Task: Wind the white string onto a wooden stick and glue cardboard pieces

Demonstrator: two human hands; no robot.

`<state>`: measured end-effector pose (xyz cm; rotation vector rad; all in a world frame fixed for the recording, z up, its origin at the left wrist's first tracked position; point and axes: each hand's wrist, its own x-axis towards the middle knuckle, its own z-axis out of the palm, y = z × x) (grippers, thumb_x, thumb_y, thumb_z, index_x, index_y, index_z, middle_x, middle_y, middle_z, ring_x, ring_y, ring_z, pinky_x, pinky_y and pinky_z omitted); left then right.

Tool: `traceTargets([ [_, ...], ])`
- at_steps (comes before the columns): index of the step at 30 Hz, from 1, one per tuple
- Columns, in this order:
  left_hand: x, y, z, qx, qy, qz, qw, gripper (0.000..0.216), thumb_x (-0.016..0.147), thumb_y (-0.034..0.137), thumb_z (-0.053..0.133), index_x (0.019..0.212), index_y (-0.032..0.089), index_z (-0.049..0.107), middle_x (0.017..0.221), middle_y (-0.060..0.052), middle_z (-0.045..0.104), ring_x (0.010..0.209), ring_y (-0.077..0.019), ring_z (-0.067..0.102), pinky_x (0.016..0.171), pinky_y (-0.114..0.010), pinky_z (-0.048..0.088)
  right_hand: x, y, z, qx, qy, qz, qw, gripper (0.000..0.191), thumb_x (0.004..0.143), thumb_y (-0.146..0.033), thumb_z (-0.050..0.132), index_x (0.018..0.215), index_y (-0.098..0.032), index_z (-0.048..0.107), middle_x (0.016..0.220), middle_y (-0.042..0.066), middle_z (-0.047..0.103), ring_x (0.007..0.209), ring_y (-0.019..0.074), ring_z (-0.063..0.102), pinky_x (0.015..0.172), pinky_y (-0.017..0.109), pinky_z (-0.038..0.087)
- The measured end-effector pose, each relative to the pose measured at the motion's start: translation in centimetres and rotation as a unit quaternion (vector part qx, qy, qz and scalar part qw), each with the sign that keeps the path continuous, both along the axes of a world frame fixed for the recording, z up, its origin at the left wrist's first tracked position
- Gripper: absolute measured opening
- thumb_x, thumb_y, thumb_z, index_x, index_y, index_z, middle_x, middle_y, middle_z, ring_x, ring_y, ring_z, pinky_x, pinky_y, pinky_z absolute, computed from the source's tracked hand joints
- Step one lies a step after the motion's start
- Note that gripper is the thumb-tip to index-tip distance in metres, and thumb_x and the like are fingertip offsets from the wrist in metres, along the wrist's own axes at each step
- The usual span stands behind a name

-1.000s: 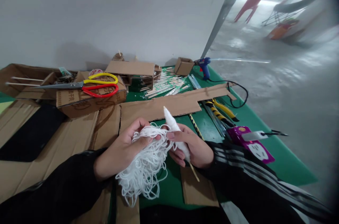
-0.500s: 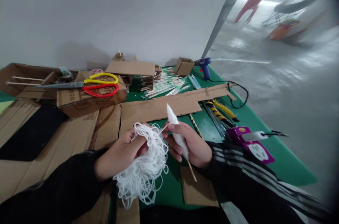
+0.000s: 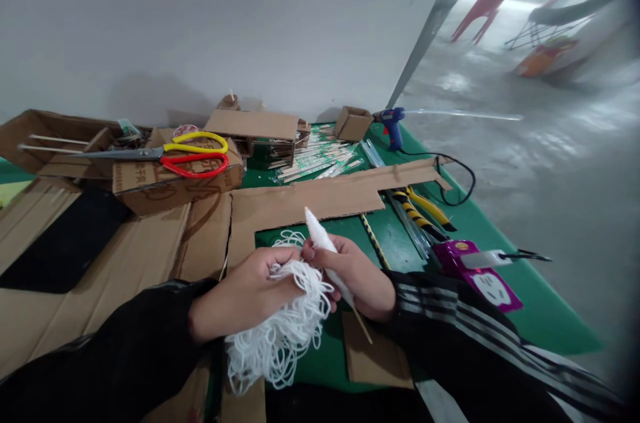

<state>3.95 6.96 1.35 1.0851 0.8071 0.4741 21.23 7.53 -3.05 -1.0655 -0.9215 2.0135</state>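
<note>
My left hand (image 3: pixel 247 293) is closed around a loose tangle of white string (image 3: pixel 280 330) that hangs down below the fingers. My right hand (image 3: pixel 357 276) grips a thin wooden stick wound with white string (image 3: pixel 323 243), its white tip pointing up and left and its bare end poking out below the palm. The two hands touch over the green table (image 3: pixel 500 316). A few string loops lie on the green surface just behind the hands.
Cardboard sheets (image 3: pixel 310 200) and boxes cover the left and middle. Red and yellow scissors (image 3: pixel 180 155) rest on a box. A blue glue gun (image 3: pixel 393 123) with black cord, yellow-black pliers (image 3: pixel 423 206), a purple box cutter (image 3: pixel 475 270) and bundled sticks (image 3: pixel 315 156) lie right.
My hands moved closer together and slightly lower. The stick tilted further left, and the string bundle sank lower in my left hand.
</note>
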Motion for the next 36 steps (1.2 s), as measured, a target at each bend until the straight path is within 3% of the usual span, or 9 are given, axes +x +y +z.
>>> traceTargets([
  [3, 0.0, 0.1, -0.6, -0.029, 0.016, -0.002, 0.999, 0.010, 0.081, 0.025, 0.062, 0.084, 0.015, 0.064, 0.073, -0.001, 0.064, 0.062, -0.0120, 0.057, 0.059, -0.023, 0.043, -0.2, -0.3, -0.3, 0.005, -0.024, 0.010, 1.000, 0.025, 0.078, -0.038, 0.067, 0.076, -0.016, 0.055, 0.049, -0.007, 0.051, 0.031, 0.0047, 0.039, 0.029, 0.015, 0.037],
  [8, 0.0, 0.1, -1.3, -0.059, 0.078, 0.043, 0.994, 0.023, 0.077, 0.030, 0.066, 0.062, 0.014, 0.062, 0.052, 0.004, 0.053, 0.041, -0.0050, 0.036, 0.040, -0.020, 0.023, -0.5, -0.3, -0.3, 0.024, -0.088, 0.009, 0.996, 0.024, 0.077, -0.037, 0.067, 0.075, -0.015, 0.057, 0.050, -0.005, 0.054, 0.036, 0.0051, 0.041, 0.035, 0.016, 0.034],
  [13, 0.4, 0.0, -1.1, -0.122, 0.032, 0.056, 0.990, 0.018, 0.074, 0.028, 0.069, 0.065, 0.013, 0.065, 0.054, 0.003, 0.057, 0.043, -0.0054, 0.043, 0.043, -0.019, 0.029, -0.7, -0.1, 0.1, 0.001, -0.064, -0.010, 0.998, 0.029, 0.068, -0.036, 0.074, 0.073, -0.014, 0.057, 0.056, -0.003, 0.058, 0.045, 0.0065, 0.046, 0.042, 0.018, 0.035],
  [18, 0.4, 0.1, -1.2, -0.125, 0.016, 0.051, 0.991, 0.014, 0.075, 0.024, 0.070, 0.070, 0.012, 0.065, 0.059, 0.003, 0.057, 0.048, -0.0047, 0.044, 0.048, -0.017, 0.032, -0.7, -0.1, 0.0, -0.017, -0.039, -0.021, 0.999, 0.031, 0.061, -0.034, 0.080, 0.072, -0.014, 0.058, 0.056, -0.004, 0.057, 0.045, 0.0057, 0.045, 0.042, 0.017, 0.035],
  [26, -0.2, 0.2, -0.8, 0.023, 0.048, 0.072, 0.996, 0.022, 0.080, 0.029, 0.067, 0.080, 0.019, 0.048, 0.074, 0.004, 0.056, 0.064, -0.0094, 0.051, 0.058, -0.020, 0.040, -0.1, -0.1, -0.4, -0.009, -0.019, 0.016, 1.000, 0.028, 0.073, -0.039, 0.071, 0.078, -0.015, 0.057, 0.049, -0.006, 0.052, 0.032, 0.0046, 0.041, 0.030, 0.014, 0.035],
  [32, -1.3, 0.9, 0.1, 0.158, 0.152, 0.060, 0.974, 0.023, 0.081, 0.030, 0.064, 0.083, 0.022, 0.042, 0.069, 0.007, 0.050, 0.059, -0.0095, 0.045, 0.053, -0.019, 0.034, 0.8, 0.1, -0.2, 0.042, -0.057, 0.138, 0.988, 0.029, 0.072, -0.034, 0.072, 0.090, -0.013, 0.062, 0.055, -0.006, 0.055, 0.033, 0.0025, 0.042, 0.030, 0.011, 0.038],
  [36, -1.7, 1.4, 0.4, 0.181, 0.182, 0.060, 0.965, 0.020, 0.081, 0.028, 0.061, 0.086, 0.023, 0.042, 0.068, 0.007, 0.048, 0.058, -0.0095, 0.042, 0.052, -0.019, 0.031, 1.4, 0.3, 0.0, 0.072, -0.092, 0.213, 0.970, 0.027, 0.074, -0.037, 0.071, 0.085, -0.013, 0.062, 0.058, -0.005, 0.055, 0.034, 0.0017, 0.040, 0.029, 0.010, 0.034],
])
